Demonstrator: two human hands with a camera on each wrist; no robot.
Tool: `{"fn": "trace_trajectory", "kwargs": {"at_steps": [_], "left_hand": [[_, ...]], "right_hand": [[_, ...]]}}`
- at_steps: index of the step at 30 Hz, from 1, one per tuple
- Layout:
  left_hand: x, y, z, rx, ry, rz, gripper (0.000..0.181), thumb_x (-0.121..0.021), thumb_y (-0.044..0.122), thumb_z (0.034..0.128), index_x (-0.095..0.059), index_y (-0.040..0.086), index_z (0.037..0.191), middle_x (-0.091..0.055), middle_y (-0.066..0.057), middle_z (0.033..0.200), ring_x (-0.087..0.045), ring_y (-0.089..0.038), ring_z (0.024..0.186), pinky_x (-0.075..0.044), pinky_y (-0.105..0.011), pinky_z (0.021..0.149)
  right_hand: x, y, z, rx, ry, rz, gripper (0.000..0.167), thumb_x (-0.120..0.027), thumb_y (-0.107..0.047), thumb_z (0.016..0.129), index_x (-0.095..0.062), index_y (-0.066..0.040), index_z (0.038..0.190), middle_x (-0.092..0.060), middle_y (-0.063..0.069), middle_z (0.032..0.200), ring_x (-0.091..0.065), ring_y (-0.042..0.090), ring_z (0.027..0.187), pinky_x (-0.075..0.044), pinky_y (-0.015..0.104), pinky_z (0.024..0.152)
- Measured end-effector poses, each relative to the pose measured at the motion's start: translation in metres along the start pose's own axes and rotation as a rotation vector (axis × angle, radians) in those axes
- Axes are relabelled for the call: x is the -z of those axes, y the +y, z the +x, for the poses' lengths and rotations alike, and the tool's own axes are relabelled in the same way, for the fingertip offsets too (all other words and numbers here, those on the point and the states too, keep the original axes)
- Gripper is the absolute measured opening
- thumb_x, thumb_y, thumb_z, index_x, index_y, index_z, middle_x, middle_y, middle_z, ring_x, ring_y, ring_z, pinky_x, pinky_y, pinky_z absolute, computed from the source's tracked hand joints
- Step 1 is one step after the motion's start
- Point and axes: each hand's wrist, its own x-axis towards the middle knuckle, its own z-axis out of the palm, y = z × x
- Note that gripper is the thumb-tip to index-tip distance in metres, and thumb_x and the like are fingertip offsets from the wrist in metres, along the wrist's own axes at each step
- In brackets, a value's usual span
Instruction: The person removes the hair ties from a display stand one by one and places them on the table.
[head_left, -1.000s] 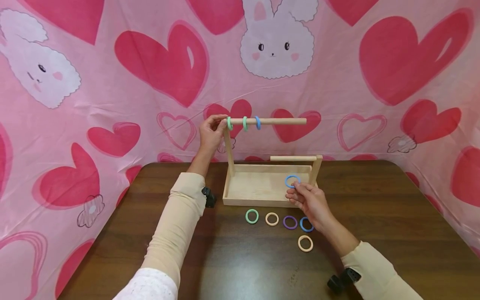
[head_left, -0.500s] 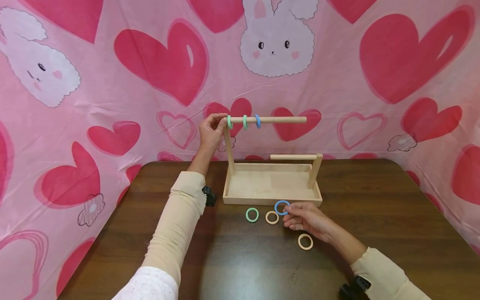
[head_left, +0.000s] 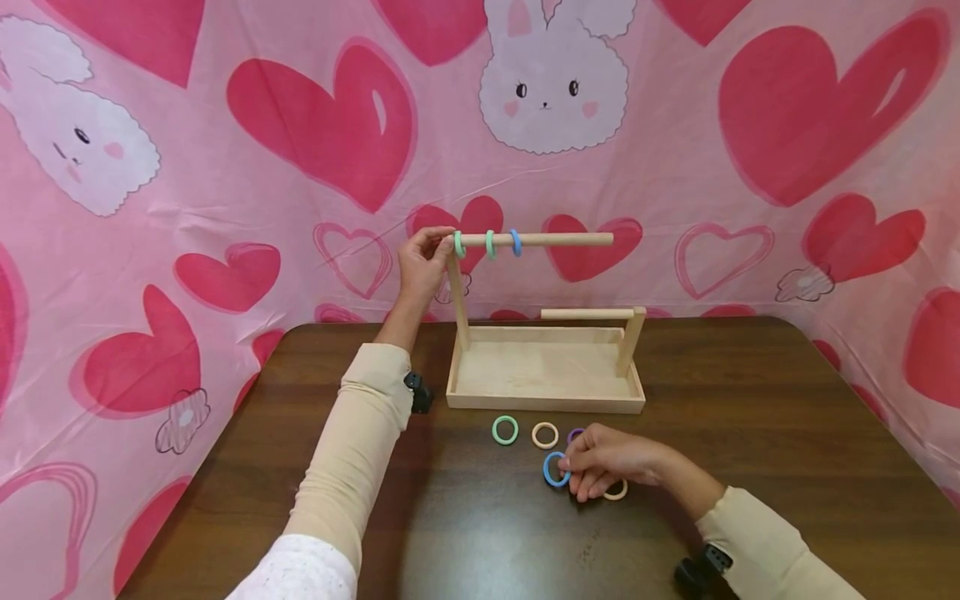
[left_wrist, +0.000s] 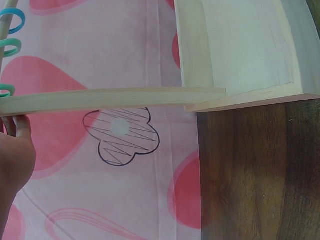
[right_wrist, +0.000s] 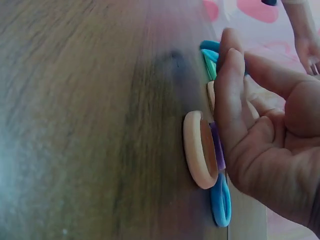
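My left hand (head_left: 423, 265) grips the left end of the upper wooden bar (head_left: 566, 239), where the post (head_left: 458, 304) meets it. Two green rings (head_left: 491, 245) and a blue ring (head_left: 516, 242) hang on that bar, one green ring against the fingertips. Low over the table, my right hand (head_left: 611, 460) pinches another blue ring (head_left: 552, 477) between thumb and fingers. Around it lie a purple ring (head_left: 574, 435), partly covered, and a beige ring (head_left: 617, 492); in the right wrist view a flat blue ring (right_wrist: 220, 202) shows beside the beige one (right_wrist: 194, 150).
The wooden tray (head_left: 546, 404) stands at the back of the brown table (head_left: 337, 483). A shorter, lower bar (head_left: 587, 314) reaches left from its right post. A green ring (head_left: 505, 430) and a beige ring (head_left: 544, 435) lie before the tray. Behind hangs a pink cloth.
My right hand has come down from over the tray toward the table's front, carrying the pinched blue ring down and left. My left hand has stayed in place.
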Motion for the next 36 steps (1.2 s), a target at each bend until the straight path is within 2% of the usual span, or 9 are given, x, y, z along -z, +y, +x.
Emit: {"fn": "trace_trajectory", "kwargs": {"at_steps": [8, 14, 27, 36], "left_hand": [[0.001, -0.001, 0.001, 0.005, -0.003, 0.004, 0.020, -0.064, -0.007, 0.0941, -0.066, -0.016, 0.112, -0.064, 0.023, 0.077, -0.059, 0.003, 0.076, -0.051, -0.011, 0.069], [0.001, -0.002, 0.001, 0.000, -0.004, 0.005, 0.020, -0.064, -0.007, 0.0940, -0.066, -0.017, 0.112, -0.064, 0.025, 0.078, -0.060, 0.003, 0.077, -0.050, -0.011, 0.070], [0.001, -0.003, 0.002, -0.007, -0.003, 0.003, 0.020, -0.064, -0.007, 0.0939, -0.066, -0.016, 0.111, -0.065, 0.025, 0.079, -0.061, 0.005, 0.079, -0.052, -0.011, 0.076], [0.001, -0.003, 0.002, -0.009, -0.006, 0.017, 0.021, -0.065, -0.006, 0.0941, -0.067, -0.015, 0.112, -0.064, 0.023, 0.081, -0.061, 0.003, 0.079, -0.053, -0.012, 0.076]], "right_hand": [[-0.005, 0.000, 0.001, -0.021, 0.034, -0.097, 0.026, -0.060, -0.014, 0.099, -0.068, 0.009, 0.089, -0.070, -0.003, 0.066, -0.069, 0.004, 0.060, -0.055, 0.015, 0.054], [-0.005, -0.002, -0.002, -0.018, 0.063, -0.141, 0.029, -0.060, -0.013, 0.099, -0.068, 0.013, 0.091, -0.069, -0.003, 0.065, -0.069, 0.003, 0.059, -0.054, 0.015, 0.053], [-0.003, -0.010, -0.006, 0.000, 0.108, -0.238, 0.034, -0.054, -0.010, 0.101, -0.067, 0.017, 0.086, -0.068, -0.001, 0.065, -0.066, 0.001, 0.056, -0.052, 0.014, 0.052], [0.001, -0.013, -0.008, -0.010, 0.138, -0.238, 0.034, -0.054, -0.010, 0.102, -0.064, 0.016, 0.085, -0.064, -0.003, 0.063, -0.063, 0.001, 0.053, -0.052, 0.014, 0.050]]}}
